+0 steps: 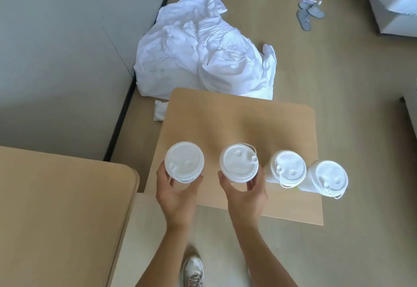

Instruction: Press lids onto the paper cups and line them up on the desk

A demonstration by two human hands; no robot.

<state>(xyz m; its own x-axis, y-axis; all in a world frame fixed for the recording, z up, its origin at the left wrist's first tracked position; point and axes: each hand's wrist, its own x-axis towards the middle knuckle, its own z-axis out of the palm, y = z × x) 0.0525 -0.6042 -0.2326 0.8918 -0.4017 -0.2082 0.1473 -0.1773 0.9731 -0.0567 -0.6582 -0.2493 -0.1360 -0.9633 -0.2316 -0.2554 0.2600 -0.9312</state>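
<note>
Several white paper cups with translucent plastic lids stand in a row on a small wooden desk (237, 117). My left hand (176, 194) grips the leftmost lidded cup (184, 161) from the near side. My right hand (244, 193) grips the second lidded cup (239, 162) the same way. Two more lidded cups stand free to the right, a third cup (288, 169) and a fourth cup (328, 178) near the desk's right edge. Their loose plug tabs dangle over the rims.
A larger tan table (56, 207) sits at the lower left, beside the desk. A heap of white bedding (207, 54) lies on the floor beyond the desk. Grey slippers (308, 15) lie far right. My shoe (193, 271) shows below.
</note>
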